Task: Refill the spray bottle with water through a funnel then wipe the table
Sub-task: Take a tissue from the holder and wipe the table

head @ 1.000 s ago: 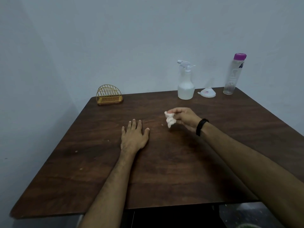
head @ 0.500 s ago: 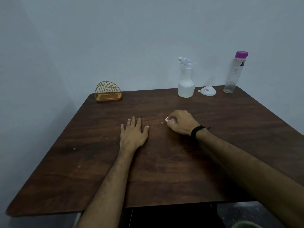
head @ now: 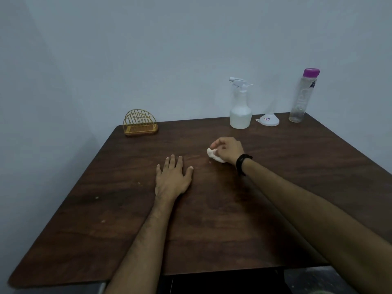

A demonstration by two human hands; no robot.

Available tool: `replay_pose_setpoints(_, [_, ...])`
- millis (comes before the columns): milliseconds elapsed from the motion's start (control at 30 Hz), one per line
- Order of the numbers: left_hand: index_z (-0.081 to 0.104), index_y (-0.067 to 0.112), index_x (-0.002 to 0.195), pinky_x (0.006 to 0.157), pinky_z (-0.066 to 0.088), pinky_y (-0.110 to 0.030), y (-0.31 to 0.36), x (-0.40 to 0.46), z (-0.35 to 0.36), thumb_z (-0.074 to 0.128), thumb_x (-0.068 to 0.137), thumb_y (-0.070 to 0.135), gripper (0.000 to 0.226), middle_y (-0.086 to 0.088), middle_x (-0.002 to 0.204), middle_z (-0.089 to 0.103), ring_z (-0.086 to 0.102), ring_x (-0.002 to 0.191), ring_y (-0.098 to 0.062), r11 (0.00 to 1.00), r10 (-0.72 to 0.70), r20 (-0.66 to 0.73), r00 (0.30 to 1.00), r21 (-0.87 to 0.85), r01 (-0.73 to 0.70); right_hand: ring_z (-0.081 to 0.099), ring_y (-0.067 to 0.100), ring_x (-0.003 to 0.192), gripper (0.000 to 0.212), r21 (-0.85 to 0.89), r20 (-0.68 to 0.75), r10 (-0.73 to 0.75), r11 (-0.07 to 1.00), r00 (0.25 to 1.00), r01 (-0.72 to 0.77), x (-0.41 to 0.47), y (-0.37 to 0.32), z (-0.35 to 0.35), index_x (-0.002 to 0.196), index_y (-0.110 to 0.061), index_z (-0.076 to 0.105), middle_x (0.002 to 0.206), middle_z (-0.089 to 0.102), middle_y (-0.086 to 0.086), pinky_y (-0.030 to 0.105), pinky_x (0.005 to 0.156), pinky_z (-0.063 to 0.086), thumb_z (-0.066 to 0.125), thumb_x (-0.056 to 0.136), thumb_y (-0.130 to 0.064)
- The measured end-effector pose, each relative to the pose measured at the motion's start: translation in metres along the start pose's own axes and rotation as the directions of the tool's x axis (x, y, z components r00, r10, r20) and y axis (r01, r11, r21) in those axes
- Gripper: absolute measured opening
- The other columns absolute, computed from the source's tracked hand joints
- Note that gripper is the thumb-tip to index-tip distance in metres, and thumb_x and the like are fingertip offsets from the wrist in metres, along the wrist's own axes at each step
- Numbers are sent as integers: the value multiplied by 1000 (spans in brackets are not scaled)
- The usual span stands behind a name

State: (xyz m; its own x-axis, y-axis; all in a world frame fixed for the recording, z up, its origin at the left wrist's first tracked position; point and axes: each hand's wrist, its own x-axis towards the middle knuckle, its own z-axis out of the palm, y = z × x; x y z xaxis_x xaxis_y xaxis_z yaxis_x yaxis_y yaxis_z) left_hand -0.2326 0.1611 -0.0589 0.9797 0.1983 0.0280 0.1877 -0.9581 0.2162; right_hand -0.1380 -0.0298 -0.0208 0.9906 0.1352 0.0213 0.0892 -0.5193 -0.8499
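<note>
Dark wooden table (head: 212,230) across the lower two thirds of the frame, pale blue wall behind. Right hand (head: 228,150) just right of centre, fingers curled round a crumpled white tissue (head: 213,154) pressed against the tabletop, black band (head: 241,164) on the wrist. Left hand (head: 172,178) slightly left of centre and lower, flat on the wood, palm down, fingers straight and a little spread, holding nothing, close to the tissue but apart from it. Along the far edge at upper right, white spray bottle (head: 240,107) upright with trigger head on, cloudy liquid in the lower part. Just right of it, white funnel (head: 269,120) resting mouth down, spout up, near the bottle, contact unclear. Further right, at the corner, clear water bottle (head: 303,96) upright with purple cap on. At the far edge left of centre, golden wire napkin holder (head: 140,123), well apart from both hands. A few pale specks on the left part of the tabletop
</note>
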Motion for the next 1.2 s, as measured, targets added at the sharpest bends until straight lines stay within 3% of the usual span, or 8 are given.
replay_pose_setpoints(133, [16,21,160,123,2,-48,0,0,2,21,101,59,71,-5,168,8,4,155,-21,1000,3,-11,1000,1,-3,66,15,97,16,-325,-103,-223,929,969,179,4,14,12,94,-20,80,103,73,1,21,82,48,69,88,-12])
replay_pose_setpoints(267, [17,21,160,123,2,-49,-1,2,4,22,101,59,70,-6,168,9,5,155,-22,1000,6,-18,1000,0,-6,59,26,98,26,-598,121,-448,679,886,426,-6,18,17,117,-13,73,108,61,8,34,83,50,61,94,-17])
replay_pose_setpoints(633, [14,21,160,123,2,-49,-1,2,4,20,101,59,70,-6,168,6,3,155,-22,1000,-2,-1,1000,16,2,60,17,94,25,-465,254,-595,616,763,636,-56,18,25,110,-15,74,103,68,3,33,85,50,56,99,-29])
replay_pose_setpoints(767, [13,21,160,123,1,-49,0,0,1,19,101,60,71,-6,168,5,2,155,-21,1000,-1,18,1000,21,1,52,19,99,20,-644,159,-533,582,831,496,-25,14,12,111,-20,74,101,70,1,32,83,48,61,96,-24])
replay_pose_setpoints(900, [12,21,160,123,0,-49,1,-1,0,18,101,60,71,-5,168,5,2,155,-21,1000,-3,21,1000,15,2,58,23,100,22,-691,123,-405,620,906,371,-10,7,16,109,-15,73,106,67,8,27,74,39,57,95,-11])
replay_pose_setpoints(1033, [14,20,160,124,1,-49,1,-1,1,19,101,59,70,-6,168,7,4,155,-22,1000,5,8,1000,19,-5,63,21,101,19,-606,197,-411,663,890,440,-32,-1,15,109,-15,73,109,69,5,30,85,49,61,95,-14])
replay_pose_setpoints(1133, [14,20,160,124,1,-49,1,0,1,19,101,59,70,-6,168,7,3,155,-22,1000,6,5,1000,20,-6,62,10,98,15,-394,322,-326,808,889,438,-50,-3,10,105,-18,76,107,70,-4,25,87,50,70,91,-21])
replay_pose_setpoints(1200, [14,20,160,124,1,-49,1,0,0,19,101,59,71,-6,168,6,3,155,-22,1000,2,11,1000,15,-2,64,10,96,14,-142,331,-180,961,926,238,-46,-3,1,99,-22,77,104,70,-5,23,80,52,73,88,-14])
